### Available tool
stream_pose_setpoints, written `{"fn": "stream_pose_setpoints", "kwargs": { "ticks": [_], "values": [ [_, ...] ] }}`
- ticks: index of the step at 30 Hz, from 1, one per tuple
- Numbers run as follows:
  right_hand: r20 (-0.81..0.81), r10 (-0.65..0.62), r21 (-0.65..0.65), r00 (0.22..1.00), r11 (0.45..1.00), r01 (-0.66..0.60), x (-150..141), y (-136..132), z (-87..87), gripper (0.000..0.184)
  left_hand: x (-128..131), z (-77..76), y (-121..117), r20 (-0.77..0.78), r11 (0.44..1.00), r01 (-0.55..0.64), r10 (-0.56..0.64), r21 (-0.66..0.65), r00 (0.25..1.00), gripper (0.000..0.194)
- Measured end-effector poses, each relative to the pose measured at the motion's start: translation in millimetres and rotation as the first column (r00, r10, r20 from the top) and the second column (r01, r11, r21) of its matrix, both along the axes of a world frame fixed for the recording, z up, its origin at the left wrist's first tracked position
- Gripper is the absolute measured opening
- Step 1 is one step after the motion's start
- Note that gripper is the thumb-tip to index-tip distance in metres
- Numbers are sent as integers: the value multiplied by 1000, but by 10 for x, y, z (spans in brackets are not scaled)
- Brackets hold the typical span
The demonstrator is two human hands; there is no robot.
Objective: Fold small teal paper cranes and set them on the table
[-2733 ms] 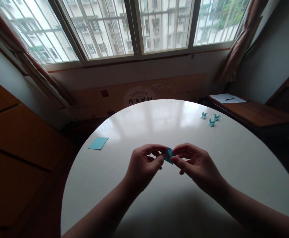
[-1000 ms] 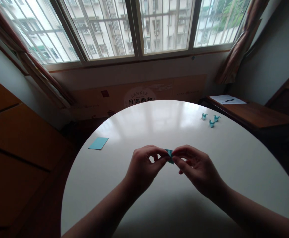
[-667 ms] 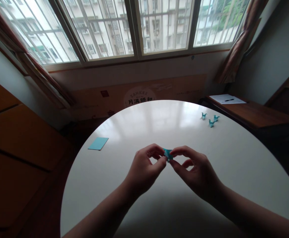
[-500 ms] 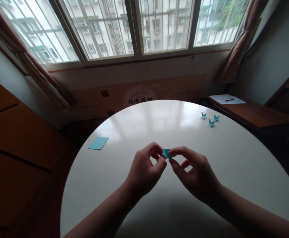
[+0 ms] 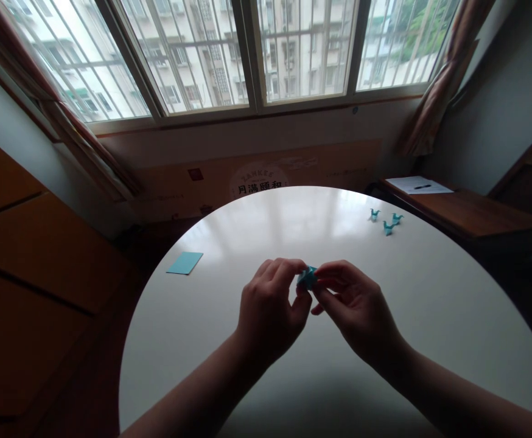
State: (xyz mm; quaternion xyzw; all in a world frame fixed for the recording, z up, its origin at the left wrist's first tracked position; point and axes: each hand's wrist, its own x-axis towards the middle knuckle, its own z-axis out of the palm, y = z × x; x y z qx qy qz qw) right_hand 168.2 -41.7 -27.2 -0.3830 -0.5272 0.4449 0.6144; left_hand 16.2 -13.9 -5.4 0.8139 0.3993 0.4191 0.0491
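A small folded piece of teal origami paper [image 5: 307, 278] is held up over the middle of the table, between the fingertips of both hands. My left hand [image 5: 273, 299] pinches its left side with thumb and index finger. From the right, my right hand [image 5: 360, 304] grips the other side, thumb below and fingers above. Fingertips hide parts of the folds. Three small teal folded paper birds [image 5: 388, 228] stand at the far right of the table. Toward the left edge lies a flat stack of square teal paper [image 5: 185, 263].
The white round table [image 5: 193, 359] reflects light from the barred window [image 5: 197, 55]. Beyond it on the right, a wooden desk [image 5: 489, 213] holds a white sheet [image 5: 407, 185] with a pen. An orange-brown cabinet [image 5: 14, 292] stands at the left.
The folded paper has turned and looks bulkier and less flat. My left fingers have lifted over its top, and the right fingers have shifted closer around it. The view has moved slightly.
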Motion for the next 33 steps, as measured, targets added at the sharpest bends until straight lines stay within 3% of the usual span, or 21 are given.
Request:
{"fn": "stream_pose_setpoints", "kwargs": {
  "ticks": [6,17,25,29,33],
  "values": [
    [-228,158,-63,961,982,-177,72,3,-13,27,-61,70,27,23,980,97,-103,175,994,7],
    [-295,243,-133,924,947,-292,97,2,1,21,-96,73,37,2,935,138,-146,326,989,15],
    [-323,270,-156,907,930,-332,97,-21,22,21,-97,93,62,152,949,160,-206,271,967,18],
    [-322,291,-167,901,919,-357,121,-10,19,25,-106,114,81,173,956,254,-278,149,945,17],
    [-290,281,-167,915,926,-338,121,-7,-1,25,-122,107,80,167,956,256,-279,143,946,15]
  ]
}}
